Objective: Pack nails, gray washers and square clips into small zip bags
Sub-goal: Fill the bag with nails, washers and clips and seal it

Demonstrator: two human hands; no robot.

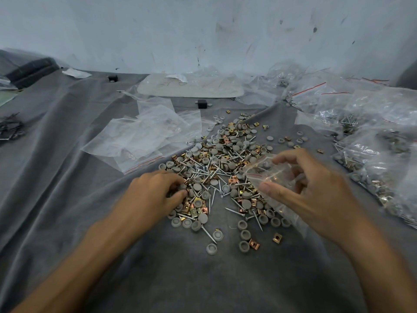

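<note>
A mixed heap [222,163] of silver nails, round gray washers and brass square clips lies on the gray cloth in the middle. My left hand [153,193] rests on the heap's left edge, fingertips curled and pinching small parts there. My right hand [316,190] holds a small clear zip bag [268,175] with a red line at its mouth, thumb and fingers gripping it above the heap's right side; a few parts show inside it. Loose washers [244,234], a nail [208,233] and a clip [277,238] lie nearer to me.
Empty zip bags [144,134] are spread at the left of the heap. Filled bags [370,154] pile up along the right. A white tray [191,88] and two small black blocks [202,103] sit at the back by the wall; dark parts [11,127] lie far left.
</note>
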